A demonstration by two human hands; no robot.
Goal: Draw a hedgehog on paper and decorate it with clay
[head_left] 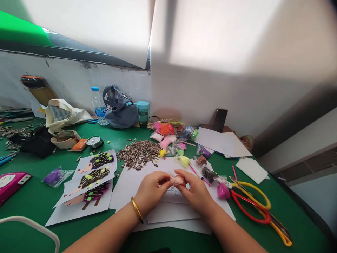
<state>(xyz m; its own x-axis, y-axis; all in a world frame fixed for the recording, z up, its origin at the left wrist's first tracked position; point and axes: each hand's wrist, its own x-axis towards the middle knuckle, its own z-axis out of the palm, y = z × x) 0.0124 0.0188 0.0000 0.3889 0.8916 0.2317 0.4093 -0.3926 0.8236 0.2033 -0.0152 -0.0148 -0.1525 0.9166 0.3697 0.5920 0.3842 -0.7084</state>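
Observation:
Both hands meet over white paper sheets (129, 188) at the middle of the green table. My left hand (154, 188), with a gold bangle at the wrist, pinches one side of a small clear wrapper holding pinkish clay (179, 180). The fingers of my right hand (195, 189) close around the other side of this packet. Below the fingers, part of a blue drawing (172, 189) shows on the paper. Left of the hands lie paper hedgehog pictures (96, 175) with seeds and green dots. A heap of striped seeds (139, 153) sits just beyond the sheets.
Bagged colored clay (168, 130) lies behind the sheets, and a magenta lump (223, 190) at right. Red and yellow scissors (252, 203) rest at far right. A blue bag (121, 110), a bottle (98, 107) and a leaning phone (220, 120) stand along the wall.

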